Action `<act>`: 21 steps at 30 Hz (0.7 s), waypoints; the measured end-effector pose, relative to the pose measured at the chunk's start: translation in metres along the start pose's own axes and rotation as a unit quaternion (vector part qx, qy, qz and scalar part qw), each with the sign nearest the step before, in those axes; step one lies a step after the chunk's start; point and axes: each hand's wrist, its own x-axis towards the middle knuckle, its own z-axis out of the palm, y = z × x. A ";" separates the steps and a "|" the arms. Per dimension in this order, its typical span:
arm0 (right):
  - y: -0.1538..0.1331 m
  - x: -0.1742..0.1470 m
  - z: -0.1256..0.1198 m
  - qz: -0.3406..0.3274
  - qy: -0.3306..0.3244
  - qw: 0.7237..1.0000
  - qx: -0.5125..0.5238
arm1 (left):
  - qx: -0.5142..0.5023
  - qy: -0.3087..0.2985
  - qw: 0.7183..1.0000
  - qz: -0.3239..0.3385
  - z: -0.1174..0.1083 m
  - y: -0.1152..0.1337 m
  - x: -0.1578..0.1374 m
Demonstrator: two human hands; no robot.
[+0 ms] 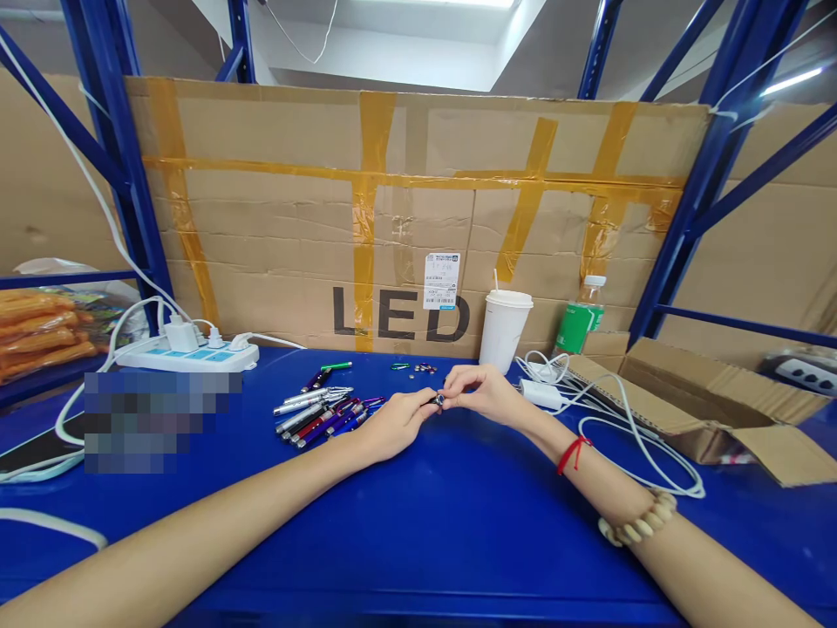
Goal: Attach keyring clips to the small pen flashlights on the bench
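Head view: both hands, left hand (392, 425) and right hand (484, 392), pinch one small dark metal cylinder part (439, 399), right of the pile of slim coloured metal pens (323, 414); it looks like assembly, and any further move needs a steady grip.

Your arms are bare from the near edge of the view out to the fingers, with no sleeves and no gloves. Your left hand (392, 425) and its wrist carry nothing at all. Behind your right hand (487, 392), a thin red string bracelet (574, 453) circles the wrist, its knotted ends sticking out a little. Further up that forearm sits a bracelet of pale cream beads (637, 522), chunky and oval, strung close together.
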 end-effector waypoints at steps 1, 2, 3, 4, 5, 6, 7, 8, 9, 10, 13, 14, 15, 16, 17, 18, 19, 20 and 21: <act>0.000 0.000 0.000 -0.003 -0.001 1.000 -0.006 | 0.009 0.000 1.000 0.001 0.000 0.000 0.000; 0.001 -0.001 0.001 -0.005 -0.001 1.000 -0.014 | 0.017 -0.001 1.000 0.001 0.001 -0.001 -0.001; 0.001 -0.001 0.002 -0.004 0.001 1.000 -0.021 | 0.023 0.001 1.000 0.000 0.001 -0.001 -0.001; 0.002 -0.001 0.002 -0.002 0.004 1.000 -0.026 | 0.028 0.006 1.000 0.001 0.001 -0.002 -0.001; 0.002 -0.002 0.003 0.002 0.007 1.000 -0.027 | 0.034 0.013 0.999 0.002 0.002 -0.002 -0.002; 0.003 -0.002 0.003 0.009 0.007 1.000 -0.026 | 0.039 0.023 0.999 0.003 0.002 -0.003 -0.002; 0.003 -0.002 0.004 0.019 0.009 1.000 -0.021 | 0.044 0.033 0.998 0.006 0.002 -0.003 -0.002; 0.003 -0.002 0.006 0.031 0.012 0.999 -0.014 | 0.049 0.045 0.998 0.009 0.002 -0.002 -0.002; 0.003 -0.002 0.007 0.045 0.017 0.999 -0.008 | 0.056 0.056 0.997 0.011 0.002 -0.002 -0.003; 0.002 -0.002 0.009 0.061 0.025 0.998 -0.003 | 0.062 0.068 0.996 0.012 0.002 -0.001 -0.003; -0.005 -0.001 0.015 0.110 0.066 0.992 0.006 | 0.081 0.095 0.992 0.007 0.001 0.000 -0.003; -0.007 0.000 0.017 0.125 0.077 0.989 0.012 | 0.087 0.101 0.991 0.005 0.001 0.001 -0.003; -0.010 0.000 0.018 0.139 0.087 0.986 0.022 | 0.090 0.107 0.990 0.004 0.000 0.001 -0.003; -0.013 0.000 0.019 0.151 0.094 0.983 0.035 | 0.091 0.112 0.989 0.003 0.000 0.002 -0.003; -0.015 0.000 0.020 0.161 0.096 0.981 0.049 | 0.090 0.118 0.989 0.003 0.000 0.003 -0.003; -0.016 0.000 0.020 0.167 0.097 0.979 0.063 | 0.086 0.123 0.989 0.003 -0.001 0.003 -0.003; -0.016 0.000 0.020 0.170 0.098 0.978 0.075 | 0.079 0.126 0.989 0.001 -0.001 0.004 -0.002; -0.016 0.000 0.020 0.170 0.099 0.977 0.084 | 0.072 0.127 0.989 -0.001 -0.001 0.005 -0.002; -0.015 0.000 0.020 0.168 0.100 0.976 0.091 | 0.067 0.127 0.990 -0.002 -0.002 0.006 -0.002</act>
